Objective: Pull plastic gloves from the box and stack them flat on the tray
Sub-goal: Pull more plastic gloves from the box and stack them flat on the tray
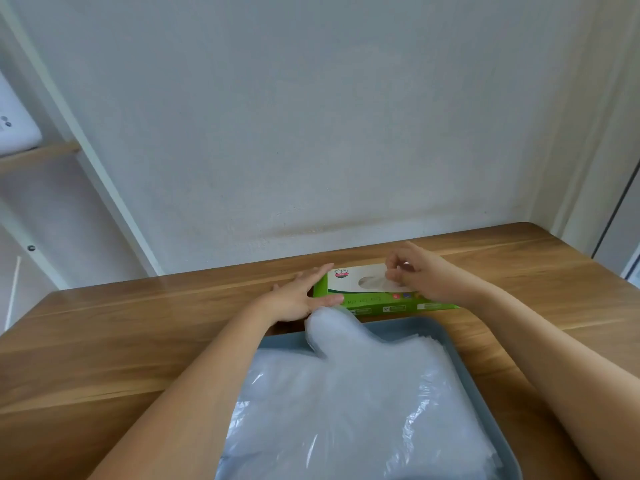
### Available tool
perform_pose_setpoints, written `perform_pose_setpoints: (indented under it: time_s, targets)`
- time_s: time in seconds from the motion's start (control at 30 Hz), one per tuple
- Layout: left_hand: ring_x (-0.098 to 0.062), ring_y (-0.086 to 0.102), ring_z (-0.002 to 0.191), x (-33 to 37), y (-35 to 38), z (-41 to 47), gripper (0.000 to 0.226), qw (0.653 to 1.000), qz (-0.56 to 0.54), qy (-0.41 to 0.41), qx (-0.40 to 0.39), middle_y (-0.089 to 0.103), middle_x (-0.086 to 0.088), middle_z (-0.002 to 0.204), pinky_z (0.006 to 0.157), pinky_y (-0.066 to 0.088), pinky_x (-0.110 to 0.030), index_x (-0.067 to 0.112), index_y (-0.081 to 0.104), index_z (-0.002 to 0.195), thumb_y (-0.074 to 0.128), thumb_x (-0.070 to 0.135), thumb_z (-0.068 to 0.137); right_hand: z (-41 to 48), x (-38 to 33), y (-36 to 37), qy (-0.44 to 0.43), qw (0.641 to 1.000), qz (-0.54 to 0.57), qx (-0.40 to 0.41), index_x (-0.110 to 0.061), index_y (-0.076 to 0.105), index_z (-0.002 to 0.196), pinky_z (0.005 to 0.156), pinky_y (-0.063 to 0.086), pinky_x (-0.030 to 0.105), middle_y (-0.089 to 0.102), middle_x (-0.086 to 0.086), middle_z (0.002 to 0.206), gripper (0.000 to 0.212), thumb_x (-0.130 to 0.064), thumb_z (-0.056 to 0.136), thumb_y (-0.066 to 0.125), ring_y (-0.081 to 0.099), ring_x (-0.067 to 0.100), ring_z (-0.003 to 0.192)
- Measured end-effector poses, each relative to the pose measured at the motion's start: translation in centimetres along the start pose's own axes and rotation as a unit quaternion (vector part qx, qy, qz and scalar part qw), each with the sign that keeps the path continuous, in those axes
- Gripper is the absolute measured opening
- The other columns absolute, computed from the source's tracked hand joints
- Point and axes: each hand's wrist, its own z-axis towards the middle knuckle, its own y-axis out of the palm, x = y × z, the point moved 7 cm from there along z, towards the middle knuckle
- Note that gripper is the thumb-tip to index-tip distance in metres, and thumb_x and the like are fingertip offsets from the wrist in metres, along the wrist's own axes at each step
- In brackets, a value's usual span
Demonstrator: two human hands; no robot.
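A green and white glove box (360, 289) lies on the wooden table just beyond a grey-blue tray (460, 362). A pile of clear plastic gloves (346, 403) lies flat in the tray, one thumb of plastic poking over its far rim. My left hand (301, 297) holds the box's left end, fingers straight along the far side and thumb along the near side. My right hand (415, 271) hovers over the box's opening, fingertips pinching a bit of clear glove at the slot.
The wooden table (138, 334) meets a pale wall at the back. A white shelf frame with a wooden shelf (38, 155) stands at the left. The table's right corner (540, 233) is rounded.
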Motion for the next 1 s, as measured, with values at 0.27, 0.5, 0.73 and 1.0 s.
perform_pose_setpoints:
  time_s: [0.27, 0.5, 0.73, 1.0]
  targets:
    - [-0.014, 0.014, 0.147, -0.3, 0.0, 0.6, 0.105, 1.0, -0.005, -0.008, -0.011, 0.017, 0.014, 0.159, 0.119, 0.009, -0.052, 0.051, 0.015, 0.148, 0.054, 0.086, 0.057, -0.9, -1.9, -8.0, -0.062, 0.87, 0.466, 0.148, -0.015, 0.06, 0.076, 0.074, 0.048, 0.025, 0.061, -0.001, 0.076, 0.023, -0.016, 0.095, 0.047, 0.058, 0.013, 0.076]
    - [-0.004, 0.029, 0.138, 3.3, -2.8, -2.1, 0.118, 0.98, -0.195, 0.037, -0.009, 0.031, 0.016, 0.151, 0.112, 0.016, -0.027, 0.029, 0.034, 0.148, 0.061, 0.088, 0.05, -3.3, -7.5, -9.5, -0.105, 0.876, 0.469, 0.038, -0.012, 0.058, 0.076, 0.07, 0.053, 0.022, 0.065, 0.002, 0.078, 0.019, -0.031, 0.074, 0.062, 0.063, 0.013, 0.073]
    - [-0.026, 0.055, 0.125, 8.6, -2.5, -7.9, 0.092, 0.883, -0.43, 0.18, -0.046, 0.058, -0.013, 0.134, 0.102, 0.045, -0.034, 0.008, 0.052, 0.137, 0.084, 0.051, 0.062, -3.7, -10.0, -5.5, -0.087, 0.877, 0.465, -0.077, -0.003, 0.056, 0.087, 0.072, 0.054, 0.027, 0.06, 0.008, 0.081, 0.019, -0.022, 0.09, 0.059, 0.059, 0.017, 0.077]
    - [-0.019, 0.068, 0.073, 8.2, -0.7, -12.0, 0.036, 0.82, -0.551, 0.151, 0.008, 0.069, -0.007, 0.078, 0.063, 0.055, -0.025, 0.007, 0.074, 0.093, 0.071, 0.037, 0.073, -6.3, -12.6, -2.8, -0.076, 0.873, 0.463, -0.133, -0.009, 0.054, 0.076, 0.069, 0.053, 0.024, 0.06, 0.004, 0.076, 0.017, -0.015, 0.091, 0.047, 0.059, 0.013, 0.071]
